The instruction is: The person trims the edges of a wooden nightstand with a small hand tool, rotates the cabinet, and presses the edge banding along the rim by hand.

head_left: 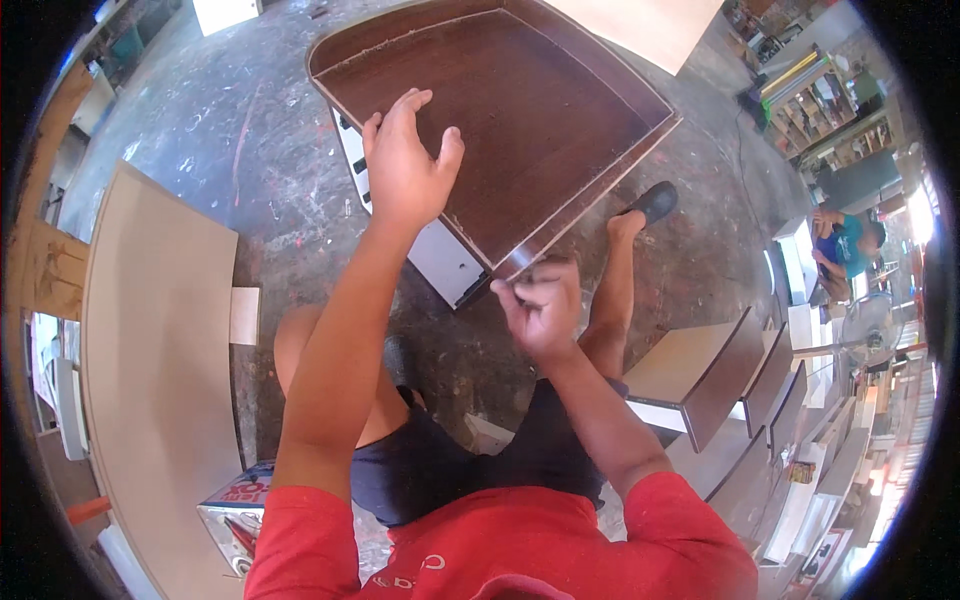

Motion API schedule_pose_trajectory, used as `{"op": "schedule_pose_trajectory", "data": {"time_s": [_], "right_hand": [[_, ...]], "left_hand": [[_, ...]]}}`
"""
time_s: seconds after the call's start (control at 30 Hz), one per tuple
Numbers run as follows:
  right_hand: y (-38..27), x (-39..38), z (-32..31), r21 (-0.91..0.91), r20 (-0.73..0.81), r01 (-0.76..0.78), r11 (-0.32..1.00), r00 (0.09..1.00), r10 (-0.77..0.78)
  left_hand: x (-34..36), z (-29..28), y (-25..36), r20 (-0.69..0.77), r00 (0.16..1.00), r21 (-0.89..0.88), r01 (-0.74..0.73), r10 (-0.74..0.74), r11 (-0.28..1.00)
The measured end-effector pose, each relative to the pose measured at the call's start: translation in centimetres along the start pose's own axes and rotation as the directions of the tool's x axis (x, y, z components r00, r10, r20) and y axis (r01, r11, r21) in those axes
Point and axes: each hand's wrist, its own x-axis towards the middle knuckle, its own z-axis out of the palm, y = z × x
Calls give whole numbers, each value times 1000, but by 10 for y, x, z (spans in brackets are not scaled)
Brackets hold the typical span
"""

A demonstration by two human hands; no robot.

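In front of me stands a dark brown wooden cabinet piece point(520, 120) with a raised rim and one curved side. A white side panel point(440, 262) with black fittings shows below its left edge. My left hand point(408, 165) is over that edge, fingers apart, with nothing in it. At the near corner of the brown piece, my right hand point(545, 305) has its fingers curled in and is partly blurred. Whether something small is in its pinch, I cannot make out. A bright shine lies on the rim just beyond those fingers.
A large pale board point(150, 330) stands at left, beside a printed box point(235, 520). Several brown-fronted drawers point(700, 385) are lined up at right. A pale panel point(650, 30) lies beyond the brown piece. A person in teal point(850, 245) sits at far right near a fan point(868, 322).
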Motion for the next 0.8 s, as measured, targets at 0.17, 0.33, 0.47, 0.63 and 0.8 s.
{"op": "schedule_pose_trajectory", "data": {"time_s": [0.17,0.33,0.47,0.63,0.8], "right_hand": [[-7,9,-2,21,22,-20,1000,1000,19],[-6,17,-6,27,-27,-6,1000,1000,7],[9,2,-2,1,45,126,992,991,-126],[-12,27,-10,14,-20,-11,1000,1000,12],[6,5,-8,-46,40,80,996,996,-79]], "left_hand": [[-1,-3,0,37,999,30,36,-37,999],[1,2,-2,14,1000,2,4,-4,1000],[0,3,-2,35,999,3,5,-5,1000],[2,-3,-3,18,1000,23,4,-5,1000],[1,3,-2,17,1000,19,-1,1,1000]]}}
